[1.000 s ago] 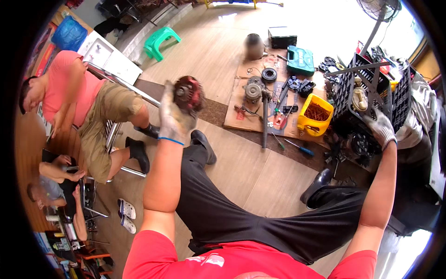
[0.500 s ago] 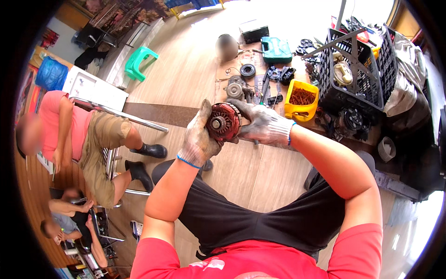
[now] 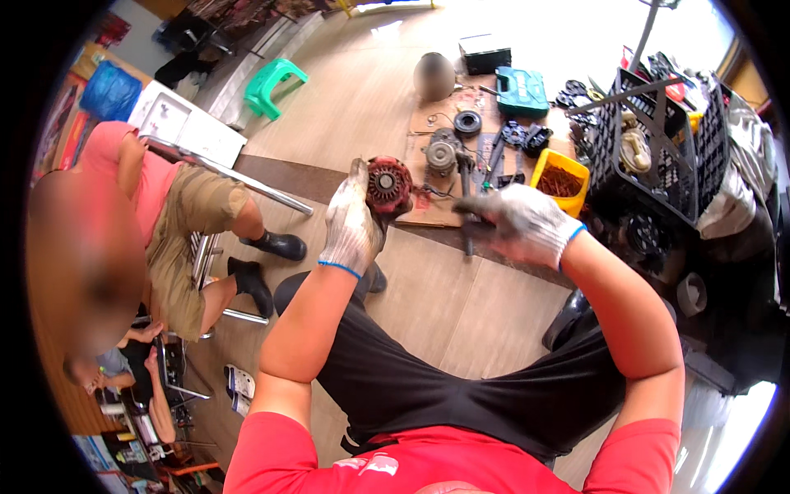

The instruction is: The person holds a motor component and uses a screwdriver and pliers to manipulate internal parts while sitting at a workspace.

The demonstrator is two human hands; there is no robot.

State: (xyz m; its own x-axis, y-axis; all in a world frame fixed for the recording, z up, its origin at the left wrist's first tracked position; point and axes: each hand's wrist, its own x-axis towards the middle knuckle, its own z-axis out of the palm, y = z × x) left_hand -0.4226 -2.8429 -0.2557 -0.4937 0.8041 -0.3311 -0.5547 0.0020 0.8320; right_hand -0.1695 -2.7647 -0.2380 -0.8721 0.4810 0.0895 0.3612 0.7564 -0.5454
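In my gloved left hand (image 3: 355, 216) is a round red motor part (image 3: 388, 183), its slotted circular end facing up. The fingers wrap its left side and underside. My gloved right hand (image 3: 522, 224) is apart from it on the right, smeared by motion, with its darkened fingertips over a rod-like tool handle (image 3: 468, 240). Whether those fingers grip the handle cannot be made out. Just beyond the hands, a grey metal motor housing (image 3: 443, 153) lies on a cardboard sheet (image 3: 428, 212), near a black ring (image 3: 467, 123).
A yellow cut-open container (image 3: 563, 174) holds rusty screws or nails. Behind it are a green tool case (image 3: 522, 91) and a black crate (image 3: 650, 156). A person in a pink top (image 3: 160, 177) sits at left, near a green stool (image 3: 272, 86).
My right hand has let go of the red motor part and moved right and slightly down. The left hand keeps hold of it, and its exposed end has turned. The whole view has shifted.
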